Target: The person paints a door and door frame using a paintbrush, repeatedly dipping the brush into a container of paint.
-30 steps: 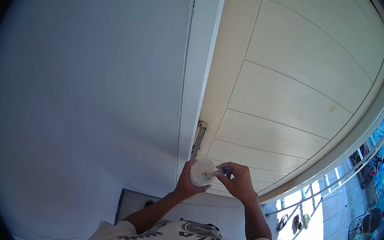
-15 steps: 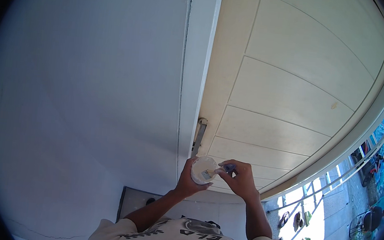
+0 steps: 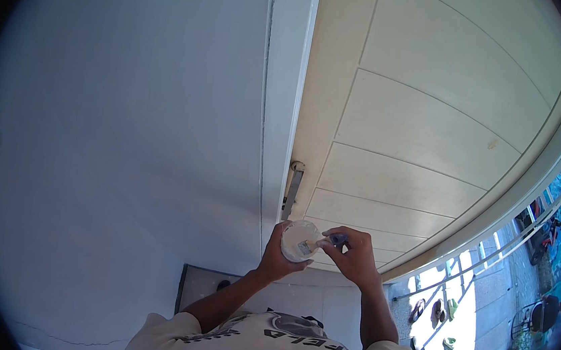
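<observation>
One white tub [image 3: 297, 232] sits in the left hand [image 3: 278, 258], whose fingers curl around it. Just right of the tub, the right hand [image 3: 356, 255] pinches a blue-handled tool [image 3: 338, 238] between its fingers, its tip inside the tub. A grey metal bar [image 3: 293, 193] and a cream panelled surface [image 3: 421, 114] lie beyond the tub; a pale wall [image 3: 130, 127] stands left of it.

White tub [image 3: 296, 232], tool handle [image 3: 338, 238] apparently bluish-purple

Left hand [image 3: 276, 257] cups while right hand [image 3: 357, 258] pinches.
</observation>
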Available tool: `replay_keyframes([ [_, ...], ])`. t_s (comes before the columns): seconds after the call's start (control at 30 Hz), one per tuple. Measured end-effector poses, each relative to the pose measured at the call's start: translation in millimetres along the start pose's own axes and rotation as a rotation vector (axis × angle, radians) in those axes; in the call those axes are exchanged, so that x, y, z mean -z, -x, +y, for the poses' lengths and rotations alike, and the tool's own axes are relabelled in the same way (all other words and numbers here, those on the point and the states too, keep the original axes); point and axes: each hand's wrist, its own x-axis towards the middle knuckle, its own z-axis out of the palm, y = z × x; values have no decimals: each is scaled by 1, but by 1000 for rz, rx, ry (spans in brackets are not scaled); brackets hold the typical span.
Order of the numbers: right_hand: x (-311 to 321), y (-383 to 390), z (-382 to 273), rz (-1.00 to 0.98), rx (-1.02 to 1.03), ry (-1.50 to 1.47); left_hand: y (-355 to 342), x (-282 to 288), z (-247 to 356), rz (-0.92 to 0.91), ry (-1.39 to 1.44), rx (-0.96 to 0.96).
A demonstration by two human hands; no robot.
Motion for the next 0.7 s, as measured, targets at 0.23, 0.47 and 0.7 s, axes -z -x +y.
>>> replay_keyframes([
  [0.23, 1, 7, -2, 44, -6, -36, 2, -2, -3, -23, 26, 6],
  [0.47, 7, 22, 2, 114, -57, -35, 3, -12, 4, -88, 66, 8],
  [0.7, 18, 44, 3, 216, -97, -29, 4, -34, -5, -173, 112, 1],
])
